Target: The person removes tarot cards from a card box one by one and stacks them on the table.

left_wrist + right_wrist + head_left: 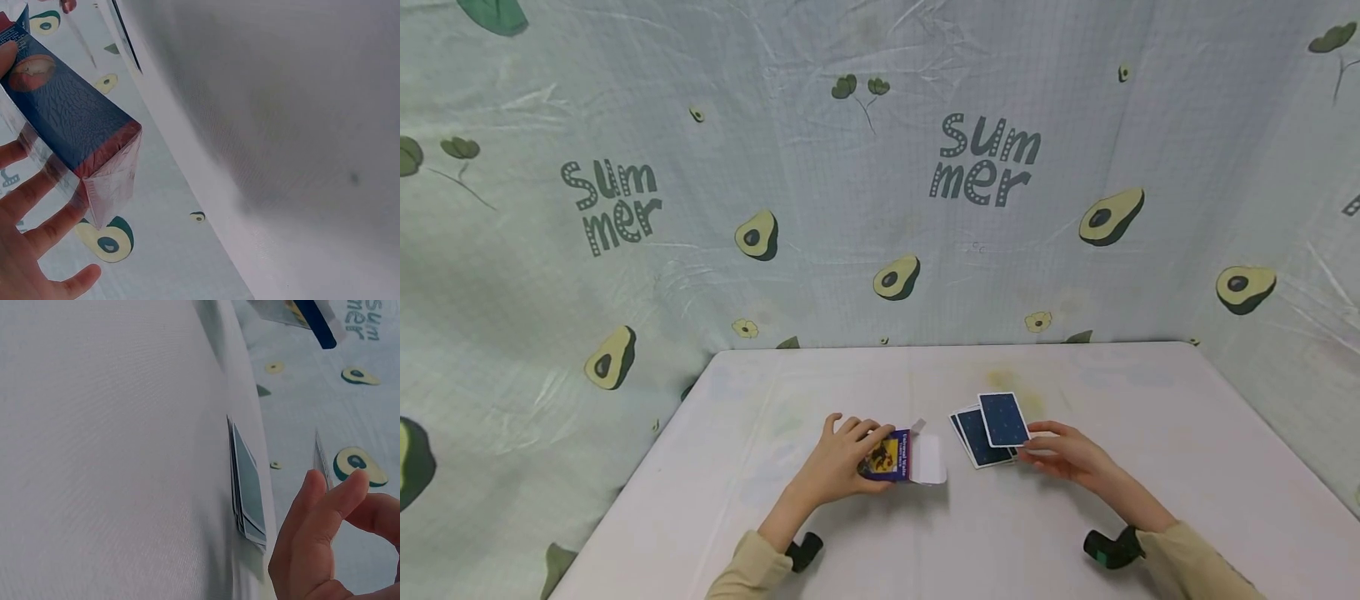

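My left hand (841, 463) grips a small purple-blue card box (889, 457) with a yellow picture on its face, held on its side. The box's end toward the right is open, with a white flap (929, 460) sticking out. In the left wrist view, the box (72, 109) shows a blue side and a closed end wrapped in clear film. My right hand (1071, 457) pinches a blue-backed card (1003, 419) by its lower right corner, between thumb and fingers. That card is raised over a loose pile of cards (973, 437), seen nearly edge-on in the right wrist view.
A white-covered table (820, 383) carries the pile near its middle. Behind it and on both sides hangs a pale cloth (827, 175) printed with avocados and lettering. Each wrist wears a black camera, such as the right one (1112, 548).
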`<state>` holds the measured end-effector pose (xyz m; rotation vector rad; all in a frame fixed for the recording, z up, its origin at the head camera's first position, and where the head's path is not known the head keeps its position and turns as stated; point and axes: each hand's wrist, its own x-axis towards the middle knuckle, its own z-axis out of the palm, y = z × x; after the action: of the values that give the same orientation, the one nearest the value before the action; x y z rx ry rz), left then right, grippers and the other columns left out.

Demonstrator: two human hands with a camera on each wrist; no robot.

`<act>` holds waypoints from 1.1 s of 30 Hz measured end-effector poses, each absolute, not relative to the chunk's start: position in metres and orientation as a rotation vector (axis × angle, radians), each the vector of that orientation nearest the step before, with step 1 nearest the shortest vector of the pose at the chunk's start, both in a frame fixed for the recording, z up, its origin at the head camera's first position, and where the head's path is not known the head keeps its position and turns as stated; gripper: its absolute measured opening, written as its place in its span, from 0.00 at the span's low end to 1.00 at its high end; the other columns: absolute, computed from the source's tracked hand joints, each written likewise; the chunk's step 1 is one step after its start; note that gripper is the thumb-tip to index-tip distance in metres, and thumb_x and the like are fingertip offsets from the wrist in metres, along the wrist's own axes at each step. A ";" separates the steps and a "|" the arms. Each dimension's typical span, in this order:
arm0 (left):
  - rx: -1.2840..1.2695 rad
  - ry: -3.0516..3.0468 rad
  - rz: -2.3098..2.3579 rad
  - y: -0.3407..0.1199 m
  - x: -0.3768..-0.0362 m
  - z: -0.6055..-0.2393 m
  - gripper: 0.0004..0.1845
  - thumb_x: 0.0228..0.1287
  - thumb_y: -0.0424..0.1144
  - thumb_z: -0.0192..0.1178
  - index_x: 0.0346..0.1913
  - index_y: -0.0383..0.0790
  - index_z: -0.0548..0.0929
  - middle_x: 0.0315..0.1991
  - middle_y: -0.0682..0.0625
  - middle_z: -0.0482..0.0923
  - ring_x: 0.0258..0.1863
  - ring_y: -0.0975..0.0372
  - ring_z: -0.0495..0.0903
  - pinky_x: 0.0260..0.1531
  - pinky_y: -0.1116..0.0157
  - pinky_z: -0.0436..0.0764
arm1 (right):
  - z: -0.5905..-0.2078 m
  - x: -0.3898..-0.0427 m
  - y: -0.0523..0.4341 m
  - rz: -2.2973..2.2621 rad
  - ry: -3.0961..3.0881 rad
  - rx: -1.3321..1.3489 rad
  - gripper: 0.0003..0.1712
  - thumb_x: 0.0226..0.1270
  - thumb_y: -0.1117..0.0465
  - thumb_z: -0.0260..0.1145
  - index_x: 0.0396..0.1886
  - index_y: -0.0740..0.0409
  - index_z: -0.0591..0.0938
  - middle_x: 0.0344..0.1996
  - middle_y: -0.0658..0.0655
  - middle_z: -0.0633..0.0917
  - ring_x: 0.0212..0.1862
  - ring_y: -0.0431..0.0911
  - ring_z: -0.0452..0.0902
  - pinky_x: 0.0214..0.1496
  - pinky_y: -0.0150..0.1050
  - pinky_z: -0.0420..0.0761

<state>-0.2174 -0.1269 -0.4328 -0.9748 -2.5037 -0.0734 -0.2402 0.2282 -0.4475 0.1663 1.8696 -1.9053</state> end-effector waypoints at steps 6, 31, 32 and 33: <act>-0.966 -2.509 -0.069 -0.126 -0.217 -0.433 0.38 0.39 0.63 0.64 0.57 0.51 0.71 0.44 0.56 0.74 0.41 0.63 0.71 0.49 0.48 0.64 | -0.449 -0.244 0.221 -1.861 1.901 0.173 0.39 0.57 0.60 0.63 0.63 0.67 0.54 0.38 0.54 0.79 0.33 0.40 0.82 0.30 0.26 0.77; -0.965 -2.517 -0.108 -0.130 -0.217 -0.436 0.37 0.39 0.62 0.65 0.56 0.50 0.72 0.44 0.55 0.75 0.41 0.62 0.72 0.49 0.47 0.64 | -0.458 -0.252 0.213 -1.875 1.838 0.095 0.26 0.58 0.62 0.61 0.54 0.65 0.65 0.29 0.47 0.81 0.29 0.37 0.81 0.25 0.25 0.75; -0.964 -2.517 -0.106 -0.130 -0.217 -0.436 0.37 0.39 0.62 0.65 0.56 0.50 0.72 0.45 0.55 0.75 0.41 0.62 0.72 0.49 0.47 0.65 | -0.458 -0.252 0.213 -1.874 1.839 0.096 0.26 0.58 0.62 0.61 0.54 0.65 0.65 0.28 0.47 0.81 0.29 0.37 0.81 0.25 0.25 0.75; -0.965 -2.517 -0.109 -0.130 -0.217 -0.436 0.37 0.39 0.62 0.65 0.56 0.50 0.72 0.45 0.55 0.75 0.41 0.62 0.72 0.49 0.47 0.64 | -0.459 -0.253 0.214 -1.874 1.838 0.098 0.26 0.58 0.62 0.61 0.55 0.66 0.65 0.28 0.47 0.81 0.29 0.37 0.81 0.25 0.25 0.75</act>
<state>-0.2173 -0.1298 -0.4359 -0.9647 -2.5168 -0.1093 -0.2525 0.2136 -0.4589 0.0980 1.8381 -1.8740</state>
